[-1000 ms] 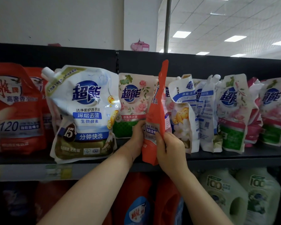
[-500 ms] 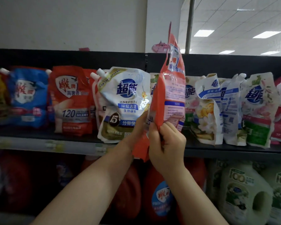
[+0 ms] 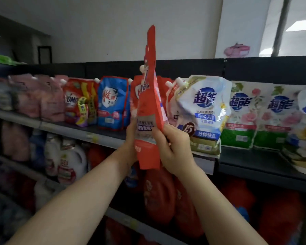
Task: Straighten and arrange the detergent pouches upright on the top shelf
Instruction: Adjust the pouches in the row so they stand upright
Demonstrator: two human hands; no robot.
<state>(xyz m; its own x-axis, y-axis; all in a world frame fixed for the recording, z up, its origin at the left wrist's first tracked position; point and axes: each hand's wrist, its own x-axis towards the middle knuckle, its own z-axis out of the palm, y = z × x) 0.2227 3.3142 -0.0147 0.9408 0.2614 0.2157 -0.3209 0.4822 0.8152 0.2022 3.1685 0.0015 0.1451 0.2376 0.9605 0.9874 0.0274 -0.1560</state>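
**Item:** flat red plastic detergent pouch (image 3: 148, 106). Long axis close to vertical, sealed top edge pointing at the ceiling, base downward. It is turned almost edge-on to the camera, so only a narrow strip of its printed face shows. It is held in the air in front of the dark metal top shelf (image 3: 254, 161) and does not rest on it; its base hangs below the shelf's front lip.

**Hands:** both clasp the pouch's lower part.
- Left hand (image 3: 130, 147): wrapped on the left side, fingers mostly hidden behind the pouch (how far they curl cannot be told).
- Right hand (image 3: 173, 149): fingers curled round the right edge, thumb laid on the front face.

**Shelf stock, left to right:**
- blurred pink pouches (image 3: 42, 98)
- red spouted pouch with yellow stickers (image 3: 74, 99)
- blue pouch with a white shield mark (image 3: 111, 103)
- large white pouch with a blue round logo (image 3: 201, 114), leaning, just right of the held pouch
- white-and-green rose-printed pouches (image 3: 244, 117), upright

**Below:** red plastic jugs (image 3: 159, 195) and a white bottle (image 3: 71, 163) stand on the lower shelf.

**Room:** plain white wall (image 3: 113, 32) above the shelf's back panel; ceiling light panel (image 3: 302, 24) at upper right.
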